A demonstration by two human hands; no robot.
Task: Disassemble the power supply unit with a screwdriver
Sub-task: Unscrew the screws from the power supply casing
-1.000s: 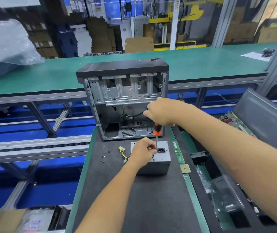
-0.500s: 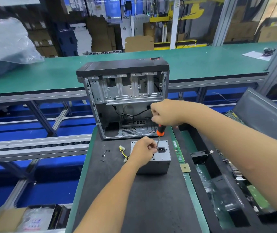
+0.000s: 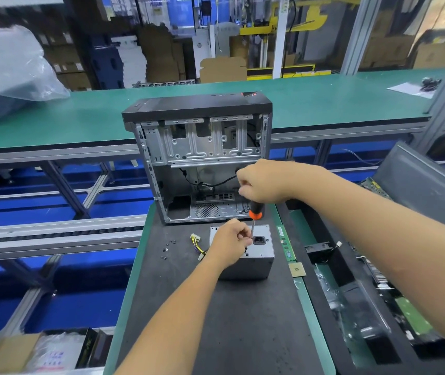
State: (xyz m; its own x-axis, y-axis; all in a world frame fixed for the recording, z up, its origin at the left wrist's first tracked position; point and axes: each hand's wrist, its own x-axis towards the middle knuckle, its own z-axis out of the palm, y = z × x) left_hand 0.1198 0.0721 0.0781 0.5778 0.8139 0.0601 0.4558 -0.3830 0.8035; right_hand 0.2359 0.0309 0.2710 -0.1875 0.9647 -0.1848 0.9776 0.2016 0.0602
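Note:
A grey power supply unit (image 3: 256, 262) lies on the black mat (image 3: 216, 320), socket face up, with yellow wires (image 3: 197, 243) at its left. My right hand (image 3: 264, 181) grips the handle of a black and orange screwdriver (image 3: 254, 213) held upright, its shaft pointing down at the unit's top face. My left hand (image 3: 229, 243) rests on the unit, fingers pinching the screwdriver's shaft near the tip. The tip itself is hidden behind my fingers.
An open, empty computer case (image 3: 202, 158) stands just behind the unit. Several loose screws (image 3: 167, 249) lie on the mat to the left. A RAM stick (image 3: 286, 243) and a CPU chip (image 3: 297, 269) lie to the right, beside bins of parts (image 3: 364, 307).
My right hand has shifted slightly up and to the right with the screwdriver. My left hand stays on the unit at the shaft.

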